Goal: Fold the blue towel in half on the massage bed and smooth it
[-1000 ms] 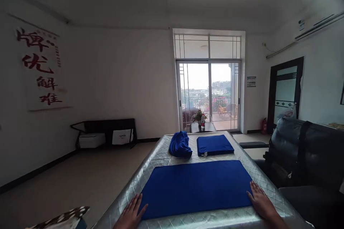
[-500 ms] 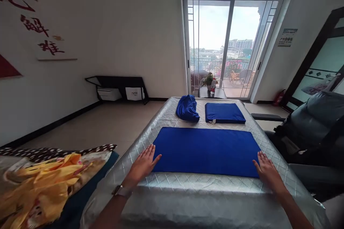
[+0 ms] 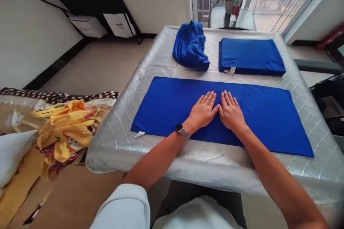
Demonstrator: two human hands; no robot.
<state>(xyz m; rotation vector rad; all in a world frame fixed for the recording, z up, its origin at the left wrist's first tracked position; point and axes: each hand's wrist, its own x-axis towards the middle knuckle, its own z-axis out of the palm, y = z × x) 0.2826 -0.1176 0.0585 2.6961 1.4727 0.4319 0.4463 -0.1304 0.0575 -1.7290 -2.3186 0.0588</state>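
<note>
A long, rectangular cloth of plain blue fabric (image 3: 268,118) lies in the centre and right of the frame. It is spread flat on a counter with a shiny silver cover in a diamond pattern (image 3: 120,123). The left hand (image 3: 203,111) and the right hand (image 3: 231,111) both rest on this cloth, near its middle, with the palms down. The fingers of each hand are straight and close together, and neither hand grips anything. The two thumbs meet or almost meet; I cannot tell which. A watch with a dark face and a pale band (image 3: 183,131) is on the left wrist. At the lower left corner of the cloth, a small white label (image 3: 140,134) sticks out over the cover.

Behind the flat cloth, at the upper right of the frame, there is a neat rectangular stack of folded blue fabric (image 3: 249,55), with a white tag (image 3: 231,71) at its front edge. To the left of it, at the upper centre, a loose, crumpled heap of blue fabric (image 3: 189,46) sits on the same counter, apart from the stack.

As I judge it, the work is partly done. The stack looks finished, with its edges laid quite even. The flat cloth seems smooth and without clear wrinkles, but it has no fold in it, so its folding seems to be left. The crumpled heap looks untreated, neither spread nor folded. How many pieces it contains, I cannot tell.
</note>
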